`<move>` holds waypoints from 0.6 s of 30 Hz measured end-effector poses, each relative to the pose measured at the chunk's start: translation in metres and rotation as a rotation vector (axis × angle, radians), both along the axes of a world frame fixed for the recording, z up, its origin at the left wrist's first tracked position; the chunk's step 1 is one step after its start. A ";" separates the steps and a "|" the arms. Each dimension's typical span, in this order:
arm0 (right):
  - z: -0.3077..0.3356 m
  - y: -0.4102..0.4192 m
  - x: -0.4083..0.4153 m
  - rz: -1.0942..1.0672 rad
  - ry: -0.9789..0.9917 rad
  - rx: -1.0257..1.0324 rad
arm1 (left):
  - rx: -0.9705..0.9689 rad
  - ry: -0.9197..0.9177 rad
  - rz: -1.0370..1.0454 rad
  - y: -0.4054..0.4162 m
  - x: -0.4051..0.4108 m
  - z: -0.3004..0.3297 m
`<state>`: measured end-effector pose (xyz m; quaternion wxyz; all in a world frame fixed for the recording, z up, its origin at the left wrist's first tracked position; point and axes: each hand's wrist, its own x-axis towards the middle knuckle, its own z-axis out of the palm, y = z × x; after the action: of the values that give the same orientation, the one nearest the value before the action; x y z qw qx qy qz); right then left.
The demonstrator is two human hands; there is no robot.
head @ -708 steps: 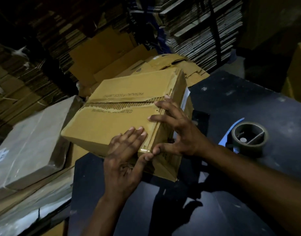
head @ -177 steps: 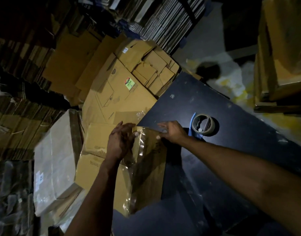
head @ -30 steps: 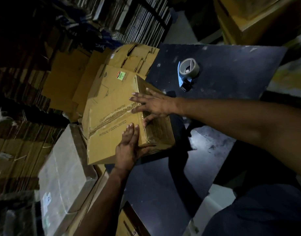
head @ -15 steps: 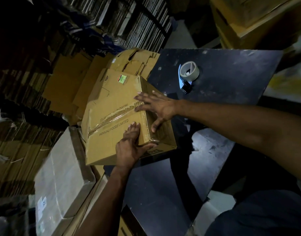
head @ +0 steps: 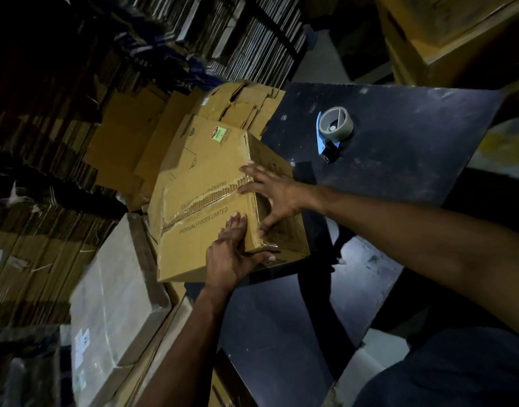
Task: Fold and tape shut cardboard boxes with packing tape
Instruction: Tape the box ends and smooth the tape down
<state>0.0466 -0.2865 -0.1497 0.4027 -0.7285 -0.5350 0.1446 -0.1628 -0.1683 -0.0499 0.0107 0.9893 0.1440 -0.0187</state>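
Note:
A brown cardboard box (head: pixel 199 183) printed "PATANJALI FOODS LIMITED" stands on the left edge of a dark table (head: pixel 399 177), its flaps closed and clear tape along the centre seam. My left hand (head: pixel 232 254) lies flat on the near flap by the corner, thumb wrapped down the side. My right hand (head: pixel 274 193) presses with spread straight fingers over the seam's right end, thumb down the box's side. A tape dispenser (head: pixel 334 126) with a grey roll sits on the table behind the box, untouched.
Flattened cartons (head: pixel 240 101) lie behind the box. A wrapped bundle (head: pixel 111 304) lies lower left beside the table. Stacks of flat cardboard (head: pixel 41 148) fill the left and back. Large boxes (head: pixel 452 30) stand at upper right.
Over the last second both hands stayed on the box's right end, with the right hand's thumb sliding down its side. Six seconds ago the hands were spreading tape on a flat carton.

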 end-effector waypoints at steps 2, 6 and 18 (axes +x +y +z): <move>-0.008 -0.001 -0.001 -0.024 -0.107 0.015 | -0.001 -0.007 0.007 0.000 0.000 0.001; -0.010 -0.005 0.010 -0.051 -0.404 -0.063 | 0.009 0.008 0.029 0.000 0.003 0.006; -0.008 -0.005 0.014 -0.008 -0.400 -0.106 | -0.058 -0.075 0.372 -0.039 0.018 -0.002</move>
<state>0.0603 -0.2912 -0.1575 0.2500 -0.7650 -0.5930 0.0234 -0.1446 -0.2071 -0.0514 0.0477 0.9449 0.3234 0.0162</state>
